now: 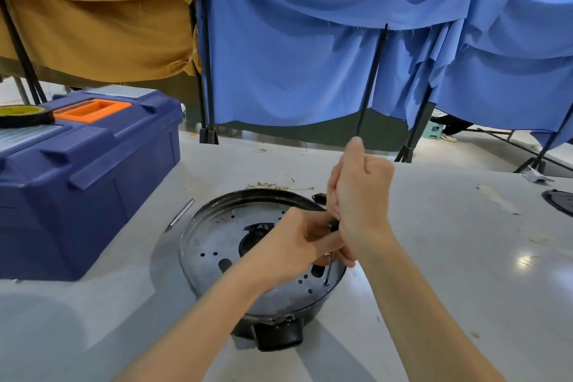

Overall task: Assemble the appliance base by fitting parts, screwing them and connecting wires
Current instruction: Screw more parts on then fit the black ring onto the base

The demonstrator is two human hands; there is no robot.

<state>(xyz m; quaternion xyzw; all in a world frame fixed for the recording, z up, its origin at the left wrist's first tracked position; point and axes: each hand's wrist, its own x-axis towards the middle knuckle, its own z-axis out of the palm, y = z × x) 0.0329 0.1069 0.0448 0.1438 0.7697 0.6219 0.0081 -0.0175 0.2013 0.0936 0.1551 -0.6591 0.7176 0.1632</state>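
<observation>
The round metal appliance base (217, 245) lies upside down on the grey table, its flat perforated plate facing up and a black handle at its near edge. My right hand (361, 195) grips the handle of a screwdriver (329, 270) held nearly upright. The screwdriver's thin shaft comes down to a screw (326, 282) near the plate's right rim. My left hand (297, 242) pinches the shaft just below the handle, fingers curled round it. Most of the screwdriver handle is hidden by both hands.
A blue toolbox (83, 170) with an orange latch and a tape roll (24, 115) on top stands at the left. A thin metal tool (179, 214) lies left of the base. Loose wire bits (273, 185) lie behind it. A black part (559, 200) sits at the right edge.
</observation>
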